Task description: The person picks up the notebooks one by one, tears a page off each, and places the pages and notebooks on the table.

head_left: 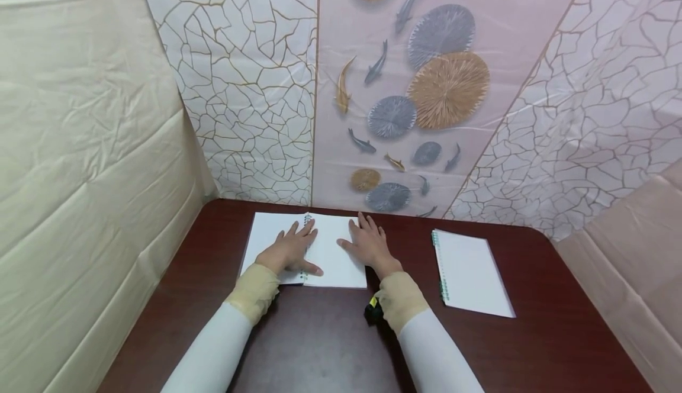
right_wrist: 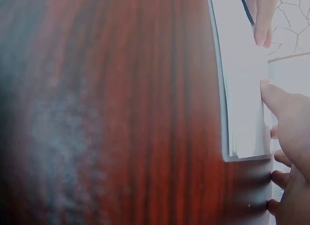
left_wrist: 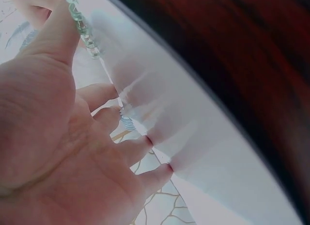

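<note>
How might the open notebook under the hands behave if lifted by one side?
The open notebook would probably fold at its spiral binding, which runs between the pages. Its bare paper pages likely flop or fan. Lying flat on the table, it seems unlikely to roll.

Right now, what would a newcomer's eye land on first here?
Probably the pinkish fish-patterned cloth panel, upright behind the glossy dark-red wood-grain table. Next, the open white spiral-bound notebook near the table's far edge, with the left grip and right grip touching it.
</note>
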Motion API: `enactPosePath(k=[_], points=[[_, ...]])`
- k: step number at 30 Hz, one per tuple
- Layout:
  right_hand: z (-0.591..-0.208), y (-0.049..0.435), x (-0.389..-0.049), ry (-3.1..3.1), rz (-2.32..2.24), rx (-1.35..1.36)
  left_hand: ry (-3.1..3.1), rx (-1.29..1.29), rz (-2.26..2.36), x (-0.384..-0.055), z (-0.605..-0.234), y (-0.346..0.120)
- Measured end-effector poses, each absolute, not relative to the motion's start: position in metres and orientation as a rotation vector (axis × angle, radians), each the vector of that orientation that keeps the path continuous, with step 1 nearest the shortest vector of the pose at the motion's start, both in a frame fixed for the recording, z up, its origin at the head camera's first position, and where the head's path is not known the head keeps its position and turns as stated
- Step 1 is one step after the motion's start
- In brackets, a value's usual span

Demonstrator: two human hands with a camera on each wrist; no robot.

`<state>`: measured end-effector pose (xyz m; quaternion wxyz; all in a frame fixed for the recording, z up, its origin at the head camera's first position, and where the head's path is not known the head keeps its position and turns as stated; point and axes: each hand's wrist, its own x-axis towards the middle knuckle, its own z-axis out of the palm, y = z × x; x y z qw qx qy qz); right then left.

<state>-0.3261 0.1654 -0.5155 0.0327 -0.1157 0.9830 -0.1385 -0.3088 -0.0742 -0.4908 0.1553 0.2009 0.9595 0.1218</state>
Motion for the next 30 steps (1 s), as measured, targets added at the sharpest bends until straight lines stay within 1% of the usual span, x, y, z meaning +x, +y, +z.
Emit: enactPosePath(k=[7,12,15,18,21,26,28,30], points=[[-0.513,0.161,-0.324,3.024,-0.436,-0.354,2.745,0.583,0.350,-0.308,-0.490,-0.076],[-0.511,0.158,-0.322,3.055,-0.498,-0.414,2.739,0.588,0.345,-0.307,-0.489,-0.076],[-0.506,0.153,-0.321,3.067,-0.596,-0.475,2.737,0.589,0.345,-0.307,-0.489,-0.077],[-0.499,0.147,-0.322,3.048,-0.801,-0.466,2.736,0.586,0.333,-0.307,-0.490,-0.077],[-0.489,0.142,-0.324,3.009,-1.117,-0.306,2.734,0.580,0.340,-0.307,-0.489,-0.077],[-0.477,0.143,-0.326,2.729,-1.649,0.166,2.723,0.599,0.352,-0.307,-0.487,-0.076],[-0.474,0.144,-0.327,2.600,-1.720,0.255,2.729,0.605,0.344,-0.307,-0.487,-0.076],[-0.474,0.146,-0.327,2.587,-1.652,0.259,2.738,0.601,0.329,-0.307,-0.488,-0.077]])
